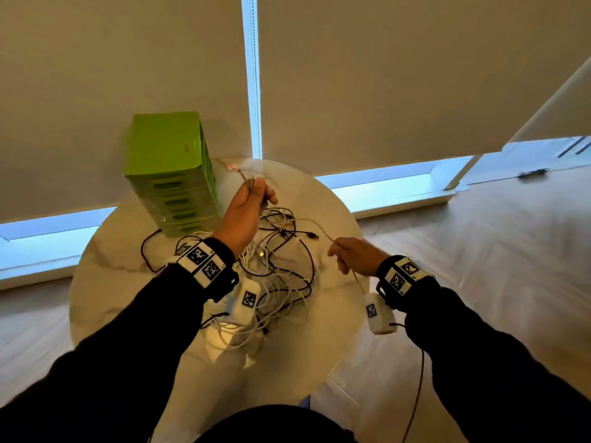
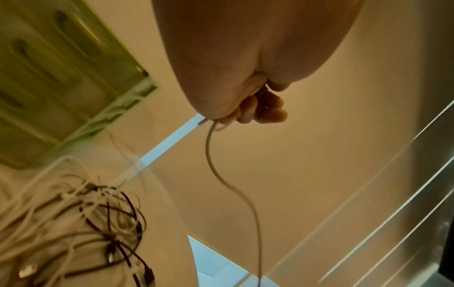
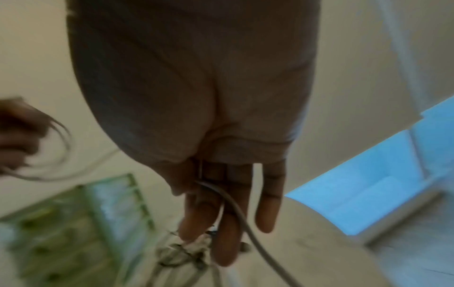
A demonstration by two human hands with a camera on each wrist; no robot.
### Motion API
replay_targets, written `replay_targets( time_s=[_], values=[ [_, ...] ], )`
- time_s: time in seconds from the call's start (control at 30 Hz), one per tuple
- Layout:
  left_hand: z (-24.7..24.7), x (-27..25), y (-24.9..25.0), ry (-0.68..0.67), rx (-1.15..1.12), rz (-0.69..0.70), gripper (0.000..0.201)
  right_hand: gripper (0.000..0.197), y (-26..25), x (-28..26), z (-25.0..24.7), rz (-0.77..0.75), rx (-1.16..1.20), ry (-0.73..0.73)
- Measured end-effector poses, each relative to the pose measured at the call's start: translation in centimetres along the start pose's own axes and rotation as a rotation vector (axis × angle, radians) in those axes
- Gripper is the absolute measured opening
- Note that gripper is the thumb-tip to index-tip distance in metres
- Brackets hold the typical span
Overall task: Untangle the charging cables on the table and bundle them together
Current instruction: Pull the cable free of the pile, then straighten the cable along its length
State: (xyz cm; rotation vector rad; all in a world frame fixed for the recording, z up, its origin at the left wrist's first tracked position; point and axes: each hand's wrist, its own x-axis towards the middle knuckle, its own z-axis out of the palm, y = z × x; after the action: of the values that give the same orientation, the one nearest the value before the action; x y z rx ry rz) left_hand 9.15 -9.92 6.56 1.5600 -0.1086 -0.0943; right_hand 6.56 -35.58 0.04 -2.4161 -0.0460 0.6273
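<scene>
A tangle of white and black charging cables (image 1: 281, 266) lies in the middle of the round marble table (image 1: 112, 282). My left hand (image 1: 256, 193) is raised above the far side of the heap, its fingers (image 2: 260, 108) curled round one end of a white cable (image 1: 315, 223). That cable sags rightwards to my right hand (image 1: 339, 251), which pinches it between thumb and fingers (image 3: 196, 217) over the table's right edge. In the left wrist view the white cable (image 2: 233, 190) hangs free below the fist, and the tangle (image 2: 73, 223) lies at the lower left. The right wrist view is blurred.
A tall green slotted box (image 1: 172, 174) stands at the back left of the table, close to my left hand. Window blinds hang behind the table. Wooden floor (image 1: 479, 235) lies to the right. A black lead (image 1: 415, 394) hangs from my right wrist.
</scene>
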Motion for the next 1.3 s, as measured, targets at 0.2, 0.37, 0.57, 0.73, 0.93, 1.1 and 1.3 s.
replay_targets(
  time_s=[0.2,0.37,0.57,0.73,0.93,1.1,1.3],
  values=[
    [6.0,-2.5,-3.6,-0.237,-0.044,-0.124,0.033,0.057,7.5,-3.8,3.3,0.238,-0.152,-0.073],
    [9.3,-4.8,-6.7,-0.347,-0.076,-0.214,0.037,0.072,3.2,-4.7,6.6,-0.092,0.022,-0.110],
    [7.6,-3.9,-7.1,-0.196,0.115,-0.153,0.053,0.030,1.4,-5.9,7.2,-0.189,0.130,0.033],
    [3.3,-3.2,-8.4,-0.067,0.218,-0.126,0.047,0.028,6.7,-6.6,5.7,0.155,0.126,-0.031],
    [3.1,-4.1,-7.3,-0.146,0.025,-0.185,0.039,0.081,6.5,-5.2,6.2,0.137,-0.153,-0.153],
    [3.8,-4.5,-7.5,-0.189,0.010,-0.217,0.042,0.093,-1.9,-2.8,8.1,-0.272,-0.057,-0.181],
    [1.2,-4.0,-6.9,-0.078,0.041,-0.201,0.046,0.025,-4.1,-2.8,7.5,-0.330,0.129,0.051]
  ],
)
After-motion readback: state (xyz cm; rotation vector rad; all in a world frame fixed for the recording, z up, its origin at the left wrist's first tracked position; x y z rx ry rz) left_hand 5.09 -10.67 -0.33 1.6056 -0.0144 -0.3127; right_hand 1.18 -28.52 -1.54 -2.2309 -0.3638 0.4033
